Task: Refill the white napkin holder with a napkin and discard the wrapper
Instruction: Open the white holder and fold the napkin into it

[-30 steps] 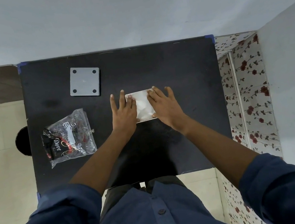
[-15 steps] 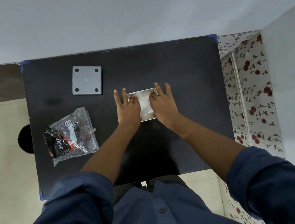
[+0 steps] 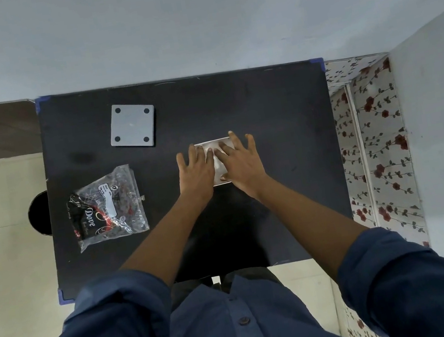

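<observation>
A white rectangular napkin holder with napkin [image 3: 218, 169] lies on the black table [image 3: 281, 129], a little right of centre. My left hand [image 3: 196, 169] lies flat on its left part with fingers spread. My right hand [image 3: 240, 162] lies flat on its right part, fingers spread, thumb at the near edge. Only a narrow white strip shows between the hands and along the far edge. A crumpled clear plastic wrapper [image 3: 106, 206] with a black "Dove" label lies at the table's left side, apart from both hands.
A grey square plate [image 3: 132, 125] with four dark dots lies at the back left of the table. A dark round object [image 3: 40, 213] sits on the floor beside the table's left edge. A floral-papered wall [image 3: 375, 142] stands to the right.
Both hands have slid closer together on the white holder, so less of its surface shows. The wrapper and the grey plate have not moved.
</observation>
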